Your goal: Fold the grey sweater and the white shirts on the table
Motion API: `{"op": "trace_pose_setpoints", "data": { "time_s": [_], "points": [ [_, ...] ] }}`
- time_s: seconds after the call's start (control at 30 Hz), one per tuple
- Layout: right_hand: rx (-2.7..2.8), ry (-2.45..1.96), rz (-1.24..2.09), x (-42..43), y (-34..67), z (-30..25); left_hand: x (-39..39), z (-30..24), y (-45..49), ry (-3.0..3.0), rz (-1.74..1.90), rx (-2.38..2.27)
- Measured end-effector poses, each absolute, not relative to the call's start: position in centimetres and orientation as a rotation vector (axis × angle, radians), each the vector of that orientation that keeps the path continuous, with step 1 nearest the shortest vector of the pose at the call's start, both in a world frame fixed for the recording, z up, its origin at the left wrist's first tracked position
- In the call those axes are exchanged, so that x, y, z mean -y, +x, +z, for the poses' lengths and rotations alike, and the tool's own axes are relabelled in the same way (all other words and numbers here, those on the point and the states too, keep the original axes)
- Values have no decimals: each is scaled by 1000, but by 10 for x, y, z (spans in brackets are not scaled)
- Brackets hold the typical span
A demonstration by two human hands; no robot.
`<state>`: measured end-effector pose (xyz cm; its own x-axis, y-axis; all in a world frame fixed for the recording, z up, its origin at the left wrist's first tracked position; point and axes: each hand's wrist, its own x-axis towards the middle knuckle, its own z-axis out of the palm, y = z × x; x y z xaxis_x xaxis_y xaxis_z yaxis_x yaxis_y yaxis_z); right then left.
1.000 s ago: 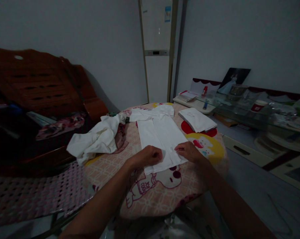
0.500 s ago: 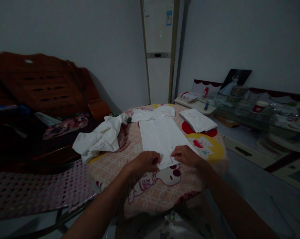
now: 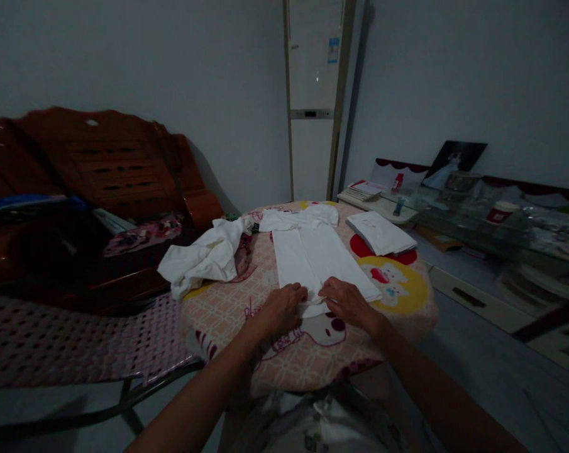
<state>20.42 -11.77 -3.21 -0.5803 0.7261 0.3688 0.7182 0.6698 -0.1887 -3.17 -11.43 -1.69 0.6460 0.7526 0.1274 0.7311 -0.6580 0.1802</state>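
Observation:
A white garment (image 3: 318, 258) lies folded into a long strip on a round table under a pink cartoon-print cloth (image 3: 307, 352). My left hand (image 3: 284, 309) and my right hand (image 3: 344, 301) both rest on the garment's near end, fingers curled and pinching its hem. The garment's far end lies bunched by the table's back edge. A crumpled white garment (image 3: 207, 257) lies at the table's left edge. A neatly folded white garment (image 3: 381, 233) sits at the back right.
A dark wooden sofa (image 3: 100, 170) with clutter stands to the left, a patterned seat (image 3: 77, 343) in front of it. A tall white air conditioner (image 3: 315, 100) stands at the back wall. A low glass shelf (image 3: 477, 214) with cups and papers runs along the right.
Both hands slid toward the garment's near end and closer together, gathering its hem. The camera tilted and shifted, so the table sits further right in view.

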Motion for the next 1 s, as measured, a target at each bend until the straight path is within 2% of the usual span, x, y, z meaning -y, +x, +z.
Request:
{"op": "trace_pose_setpoints", "data": {
  "time_s": [0.3, 0.57, 0.7, 0.87, 1.0],
  "points": [
    [2489, -994, -39, 113, 199, -39, 125, -19, -44, 2637, 547, -1267],
    [2549, -935, 117, 118, 201, -39, 138, -18, -46, 2623, 284, -1457],
    [2426, -942, 244, 117, 214, -29, 137, -7, -48, 2641, 180, -1409],
    [2374, -1159, 175, 118, 256, -27, 137, 0, -24, 2651, 360, -1104],
    [2433, -1128, 25, 127, 280, -51, 137, -11, -4, 2684, 320, -1128]
  ]
}}
